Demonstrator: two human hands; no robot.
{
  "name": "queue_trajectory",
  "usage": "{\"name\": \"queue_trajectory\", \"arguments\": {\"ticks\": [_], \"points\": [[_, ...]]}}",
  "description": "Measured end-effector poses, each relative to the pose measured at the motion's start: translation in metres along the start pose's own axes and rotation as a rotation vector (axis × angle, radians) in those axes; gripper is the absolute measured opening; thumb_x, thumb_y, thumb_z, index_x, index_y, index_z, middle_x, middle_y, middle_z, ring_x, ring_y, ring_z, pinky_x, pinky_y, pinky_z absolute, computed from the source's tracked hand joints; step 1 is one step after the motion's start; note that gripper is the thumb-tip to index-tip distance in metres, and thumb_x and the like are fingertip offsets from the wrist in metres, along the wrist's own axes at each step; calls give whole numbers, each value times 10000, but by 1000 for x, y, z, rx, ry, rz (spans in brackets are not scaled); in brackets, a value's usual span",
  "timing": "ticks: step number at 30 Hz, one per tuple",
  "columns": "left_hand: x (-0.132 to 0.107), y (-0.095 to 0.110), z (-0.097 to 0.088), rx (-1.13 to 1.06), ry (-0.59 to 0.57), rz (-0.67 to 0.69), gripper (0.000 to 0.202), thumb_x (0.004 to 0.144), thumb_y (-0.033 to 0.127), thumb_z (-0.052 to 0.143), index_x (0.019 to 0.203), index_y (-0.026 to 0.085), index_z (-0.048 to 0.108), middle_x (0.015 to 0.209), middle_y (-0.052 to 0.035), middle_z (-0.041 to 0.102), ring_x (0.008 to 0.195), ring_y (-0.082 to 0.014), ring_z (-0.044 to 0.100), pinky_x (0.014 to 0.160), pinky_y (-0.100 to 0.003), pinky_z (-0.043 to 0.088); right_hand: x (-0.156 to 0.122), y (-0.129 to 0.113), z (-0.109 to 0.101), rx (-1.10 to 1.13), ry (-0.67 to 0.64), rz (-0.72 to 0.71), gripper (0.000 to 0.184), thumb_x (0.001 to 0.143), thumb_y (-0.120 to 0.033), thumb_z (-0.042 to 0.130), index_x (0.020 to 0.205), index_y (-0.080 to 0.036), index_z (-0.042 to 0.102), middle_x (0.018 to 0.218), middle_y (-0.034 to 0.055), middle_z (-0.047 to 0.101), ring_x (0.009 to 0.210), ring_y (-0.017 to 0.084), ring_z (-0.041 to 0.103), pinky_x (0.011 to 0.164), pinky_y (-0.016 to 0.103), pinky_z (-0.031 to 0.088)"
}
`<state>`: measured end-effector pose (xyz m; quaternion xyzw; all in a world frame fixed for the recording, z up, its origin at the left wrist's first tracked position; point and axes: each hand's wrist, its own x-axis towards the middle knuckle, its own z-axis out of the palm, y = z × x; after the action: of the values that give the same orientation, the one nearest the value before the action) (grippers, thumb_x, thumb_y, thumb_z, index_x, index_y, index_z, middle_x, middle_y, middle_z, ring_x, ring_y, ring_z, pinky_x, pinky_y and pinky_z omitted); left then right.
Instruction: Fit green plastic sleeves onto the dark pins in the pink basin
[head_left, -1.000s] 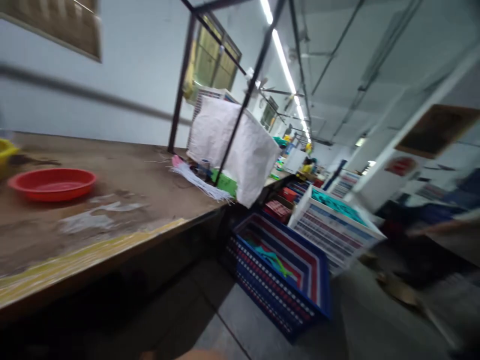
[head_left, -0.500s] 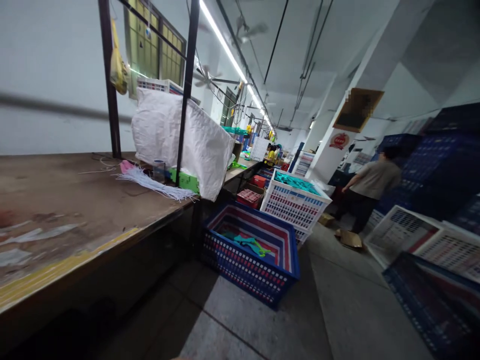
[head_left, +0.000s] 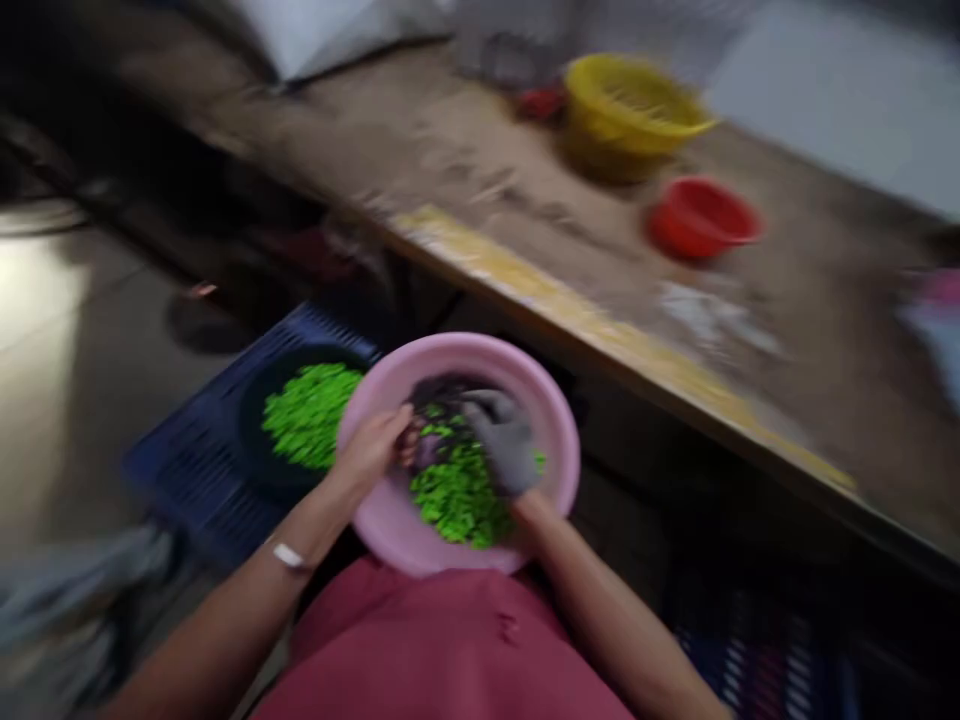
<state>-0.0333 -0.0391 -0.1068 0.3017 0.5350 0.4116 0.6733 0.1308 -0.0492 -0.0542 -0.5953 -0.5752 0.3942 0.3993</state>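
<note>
A pink basin (head_left: 559, 440) is in front of my body, with small bright green pieces (head_left: 461, 500) heaped inside. Dark, blurred material (head_left: 446, 390) lies at the far side of the heap. My left hand (head_left: 384, 440), bare, reaches in over the basin's left rim with fingers curled beside a dark purplish patch; what they grip is not clear. A grey glove covers my right hand (head_left: 504, 438), which is over the green pieces on the right. Its fingers bend inward, and blur hides whatever is in them.
Left of the basin, a dark round tub (head_left: 251, 420) of similar green pieces (head_left: 311, 415) sits on a blue crate (head_left: 187, 490). Beyond runs a worktable (head_left: 480, 180) with a yellow-marked edge, bearing a yellow basket (head_left: 626, 130) and a red bowl (head_left: 701, 222).
The view has swung from the aisle, with its crates and a person, down to the pink basin. Both my hands are now visible inside it.
</note>
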Motion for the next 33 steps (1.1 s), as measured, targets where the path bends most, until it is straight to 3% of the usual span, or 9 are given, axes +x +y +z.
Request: {"name": "queue_trajectory", "arguments": {"ticks": [3, 6, 9, 11, 15, 19, 25, 28, 33], "points": [[-14, -22, -45, 113, 131, -53, 310, 921, 399, 463, 983, 127, 600, 663, 13, 575, 480, -91, 496, 459, -219, 422, 24, 27, 47, 37, -96, 141, 261, 803, -382, 593, 937, -183, 697, 925, 40, 720, 868, 199, 635, 816, 341, 494], [-17, -28, -44, 521, 137, 67, 138, 839, 242, 566, 923, 153, 631, 778, -22, 639, 657, -135, 592, 602, -244, 473, 30, 32, 52, 6, -180, 187, 241, 774, -376, 620, 901, -191, 706, 907, 40, 721, 857, 205, 631, 809, 351, 492], [-20, -27, -39, 961, -19, 172, 120, 810, 119, 545, 843, 156, 655, 889, -64, 669, 843, -189, 625, 763, -293, 477, 36, 28, 51, -10, -223, 187, 228, 771, -358, 614, 897, -192, 707, 903, 42, 721, 857, 206, 630, 814, 362, 491], [-22, -28, -40, 1143, -185, 152, 117, 816, 130, 548, 823, 151, 662, 866, -83, 682, 833, -214, 641, 742, -310, 479, 40, 28, 55, -22, -230, 194, 225, 771, -352, 611, 896, -191, 705, 907, 44, 720, 858, 207, 630, 814, 366, 493], [-24, -34, -40, 1309, -443, 94, 152, 792, 282, 645, 769, 132, 659, 763, -113, 691, 745, -252, 664, 634, -311, 481, 39, 36, 61, -50, -240, 190, 212, 778, -345, 614, 896, -196, 705, 904, 40, 719, 851, 201, 631, 805, 357, 498], [-24, -42, -35, 1378, -542, 160, 79, 796, 185, 601, 797, 120, 646, 761, -126, 692, 747, -256, 672, 617, -304, 475, 32, 40, 58, -69, -255, 171, 192, 789, -329, 617, 902, -205, 709, 884, 25, 718, 823, 182, 631, 783, 326, 498], [-22, -27, -41, 1130, -540, 140, 96, 771, 199, 614, 845, 145, 643, 821, -80, 689, 775, -223, 643, 652, -289, 460, 27, 30, 51, -64, -316, 111, 165, 799, -315, 604, 861, -200, 705, 832, 10, 711, 786, 171, 626, 736, 296, 495], [-21, -22, -47, 769, -504, 41, 240, 794, 230, 589, 1016, 152, 638, 918, -60, 680, 761, -173, 613, 669, -272, 460, 19, 27, 44, -73, -318, 82, 124, 806, -283, 609, 847, -204, 697, 829, -1, 706, 783, 159, 625, 726, 276, 490], [-22, -19, -48, 22, -433, -232, 280, 808, 325, 611, 1006, 127, 613, 669, 14, 573, 552, -96, 534, 576, -246, 451, -6, 30, 28, -113, -292, 0, 68, 819, -242, 617, 835, -218, 678, 814, -12, 687, 758, 152, 621, 701, 270, 488]]}}
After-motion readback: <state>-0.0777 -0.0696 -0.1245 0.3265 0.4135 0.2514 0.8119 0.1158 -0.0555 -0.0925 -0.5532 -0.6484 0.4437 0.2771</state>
